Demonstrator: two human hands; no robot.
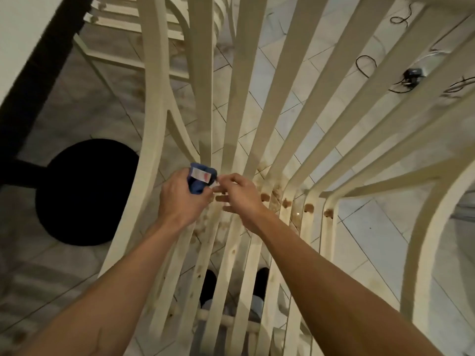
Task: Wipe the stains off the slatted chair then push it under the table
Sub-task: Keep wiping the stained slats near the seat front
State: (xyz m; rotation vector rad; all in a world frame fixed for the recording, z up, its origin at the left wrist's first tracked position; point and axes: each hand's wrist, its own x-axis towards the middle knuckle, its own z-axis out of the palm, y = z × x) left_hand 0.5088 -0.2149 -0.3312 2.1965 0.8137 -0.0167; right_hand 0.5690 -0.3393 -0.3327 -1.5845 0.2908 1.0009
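Head view — crumpled blue cloth [199,181], cream slats [259,104]

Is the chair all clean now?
No, brown stains still dot the slatted chair beside the blue cloth in the left hand.

Dim, warm, yellowish indoor light.
Wide-angle bending curves the chair [257,98] slats toward the edges; the tiled floor [359,240] is brighter at right (darker under the table, left), everything slightly soft with motion blur.

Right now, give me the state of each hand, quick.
Left hand: closed on the blue cloth.
Right hand: fingers loosely curled, pinching at the cloth's white tag; a firm hold cannot be told.
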